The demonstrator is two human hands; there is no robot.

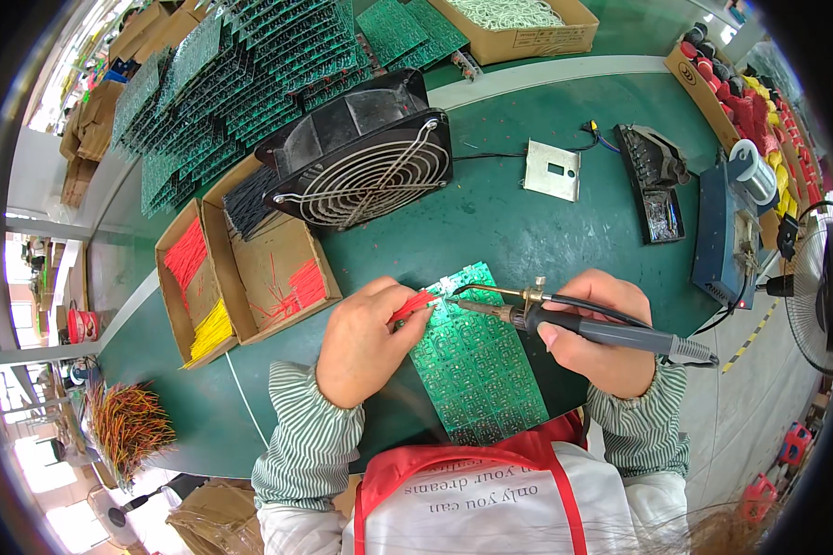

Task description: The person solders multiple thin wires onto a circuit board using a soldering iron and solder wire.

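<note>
A green circuit board panel [479,375] lies in front of me, its near edge close to my apron. My left hand [366,333] pinches a small bunch of red wires [415,305], whose ends reach the board's far left corner. In my right hand [606,342] is a grey-handled soldering iron [611,331] with a thin curved feed tube clamped along it. The iron's tip points left and meets the board area right beside the wire ends. Whether tip and wire touch, I cannot tell.
Cardboard trays of red, yellow and black wires [241,268] stand left. Behind them are a black caged fan [361,153] and stacked green boards [241,92]. A metal plate [553,170], a black holder [652,185] and a blue solder station [724,236] with a solder spool [754,174] sit right.
</note>
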